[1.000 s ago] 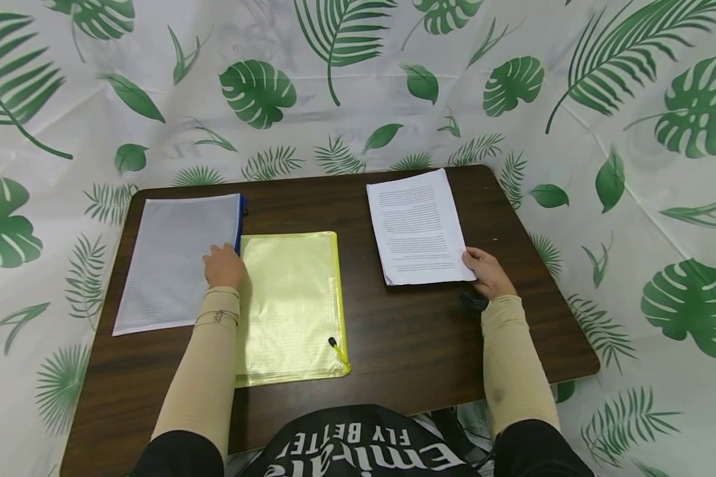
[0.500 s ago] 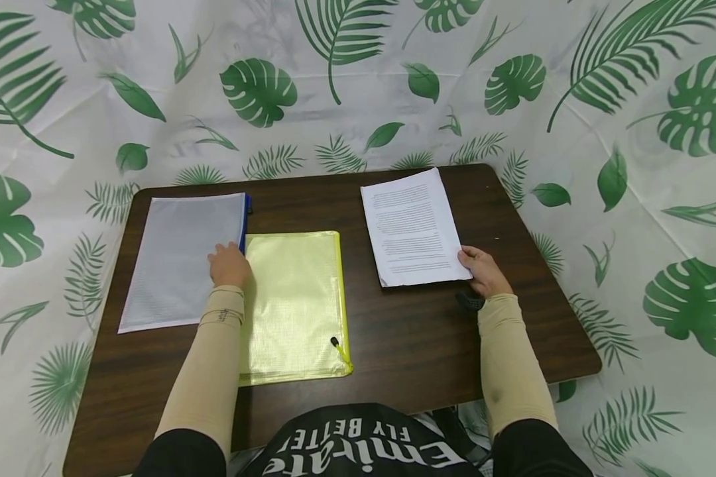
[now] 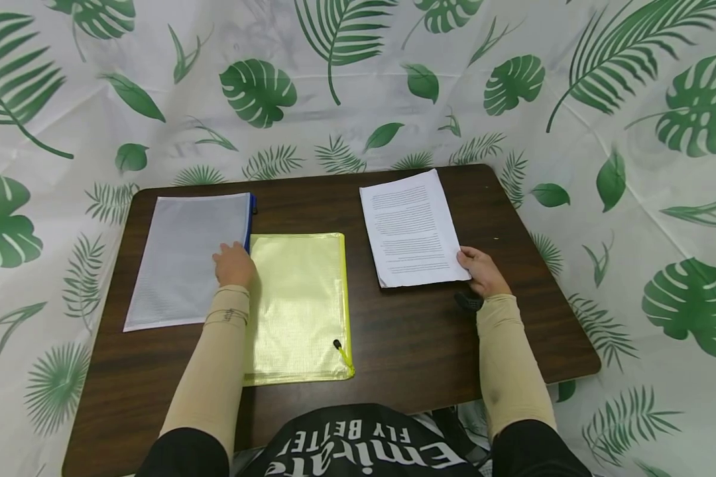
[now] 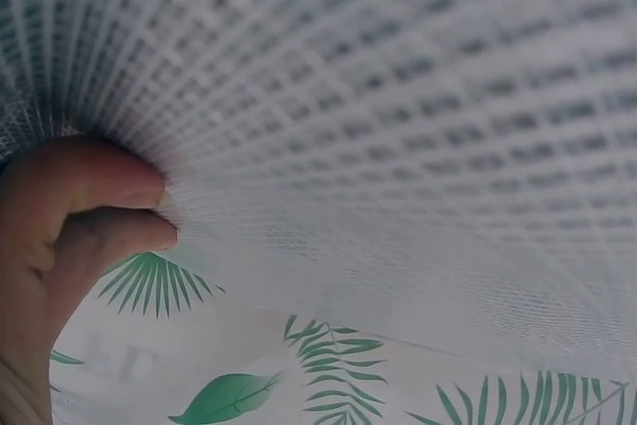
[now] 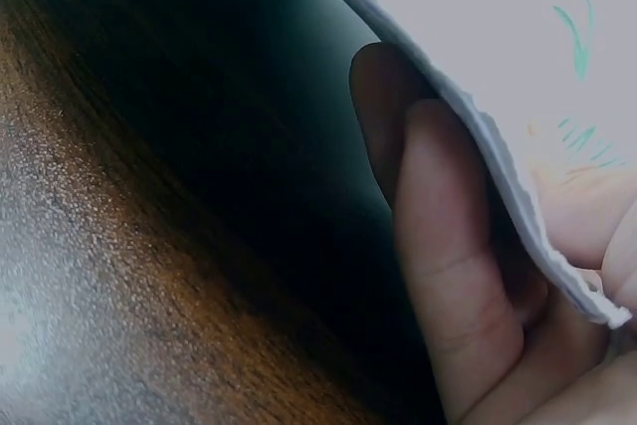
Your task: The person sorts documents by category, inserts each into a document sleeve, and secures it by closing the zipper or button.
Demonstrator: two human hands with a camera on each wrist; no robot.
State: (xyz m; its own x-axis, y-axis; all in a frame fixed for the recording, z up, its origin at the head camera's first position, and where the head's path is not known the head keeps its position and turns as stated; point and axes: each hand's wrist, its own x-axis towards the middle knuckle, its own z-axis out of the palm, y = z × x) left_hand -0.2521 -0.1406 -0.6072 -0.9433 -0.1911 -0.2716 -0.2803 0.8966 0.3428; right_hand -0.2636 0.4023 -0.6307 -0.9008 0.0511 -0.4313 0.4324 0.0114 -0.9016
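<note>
My left hand (image 3: pixel 235 266) is at the right side of a pale mesh zip folder (image 3: pixel 181 252) with a blue edge. In the left wrist view, the curled fingers (image 4: pixel 114 181) pinch the folder's mesh sheet (image 4: pixel 398 126). A yellow mesh zip folder (image 3: pixel 298 305) lies beside it, partly under the left wrist. Over on the right, my right hand (image 3: pixel 483 270) holds a stack of printed papers (image 3: pixel 412 228) by its lower right corner. Its fingers (image 5: pixel 448 216) are beneath the thick paper edge (image 5: pixel 468 116) in the right wrist view, with the tabletop below.
The dark wooden table (image 3: pixel 406 351) has rounded corners, and a leaf-print curtain (image 3: pixel 358 79) hangs behind and around it. A black zip pull (image 3: pixel 337 344) sits at the yellow folder's lower right. The person's black shirt (image 3: pixel 358 444) is at the front edge.
My left hand has slid slightly right, and the pale folder has moved with it. The papers in my right hand have shifted a little to the left.
</note>
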